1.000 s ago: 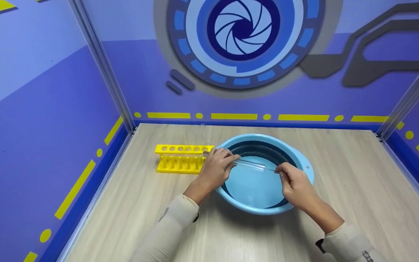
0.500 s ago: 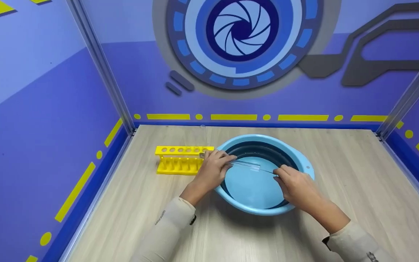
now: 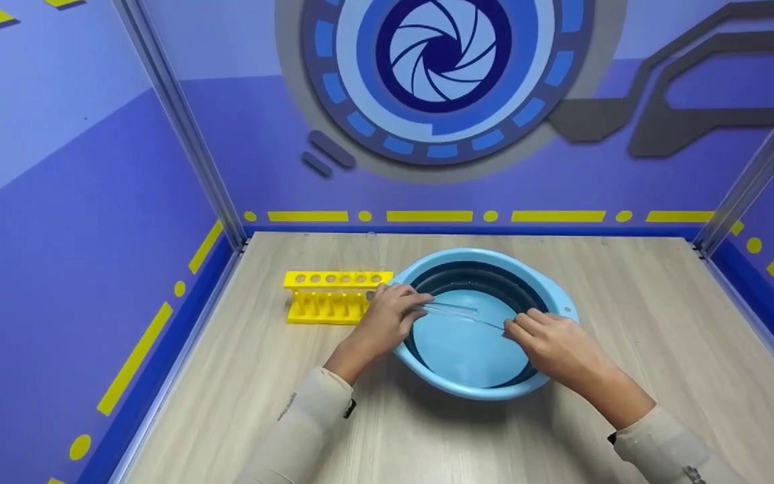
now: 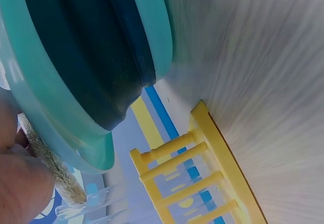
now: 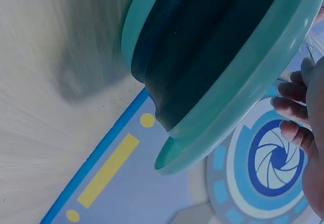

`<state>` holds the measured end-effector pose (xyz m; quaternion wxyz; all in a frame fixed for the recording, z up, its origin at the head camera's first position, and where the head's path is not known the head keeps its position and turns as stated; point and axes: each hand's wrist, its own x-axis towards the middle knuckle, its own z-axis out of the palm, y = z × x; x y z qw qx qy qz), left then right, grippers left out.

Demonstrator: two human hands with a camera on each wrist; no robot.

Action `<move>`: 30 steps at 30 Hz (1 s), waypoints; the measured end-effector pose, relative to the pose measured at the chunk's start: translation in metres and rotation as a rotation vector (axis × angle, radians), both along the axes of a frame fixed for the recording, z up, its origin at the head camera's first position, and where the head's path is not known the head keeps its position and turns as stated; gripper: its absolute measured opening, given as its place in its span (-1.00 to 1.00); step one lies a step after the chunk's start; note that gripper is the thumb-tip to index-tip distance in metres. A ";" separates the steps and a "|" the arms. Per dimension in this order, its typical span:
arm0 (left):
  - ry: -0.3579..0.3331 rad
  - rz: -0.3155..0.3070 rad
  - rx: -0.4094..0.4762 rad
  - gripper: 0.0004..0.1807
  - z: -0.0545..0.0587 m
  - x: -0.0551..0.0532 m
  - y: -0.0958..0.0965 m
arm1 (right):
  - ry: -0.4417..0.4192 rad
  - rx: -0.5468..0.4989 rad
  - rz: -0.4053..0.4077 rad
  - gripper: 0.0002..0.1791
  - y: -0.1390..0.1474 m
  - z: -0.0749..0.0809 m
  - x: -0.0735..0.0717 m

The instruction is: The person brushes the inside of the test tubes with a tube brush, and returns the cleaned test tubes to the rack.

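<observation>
Over the blue basin (image 3: 565, 299), my left hand (image 3: 387, 319) grips a clear glass test tube (image 3: 453, 308), held nearly level with its open end to the right. A bristle brush (image 4: 50, 163) lies inside the tube near its closed end, showing past my fingers in the left wrist view. From the tube's mouth a thin wire handle (image 3: 491, 325) runs to my right hand (image 3: 551, 343), whose thumb and fingers pinch it above the basin's right side. The right wrist view catches only the edge of this hand, with its fingers curled.
Just left of the basin stands a yellow test tube rack (image 3: 333, 319). Faint clear tubes (image 4: 101, 204) show by the rack in the left wrist view. A printed blue wall (image 3: 333, 188) closes off the back of the wooden table (image 3: 226, 403).
The test tube and my left hand have shifted slightly left and toward me. My right hand has moved a little lower and turned more palm-down, with more wire showing outside the tube's mouth.
</observation>
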<state>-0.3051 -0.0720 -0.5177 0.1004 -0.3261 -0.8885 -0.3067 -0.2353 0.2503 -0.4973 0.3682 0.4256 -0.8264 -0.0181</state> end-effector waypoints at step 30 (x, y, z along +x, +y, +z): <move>0.086 -0.024 0.040 -0.68 0.000 0.004 0.007 | -0.720 -0.651 0.058 -0.50 -0.011 -0.017 0.002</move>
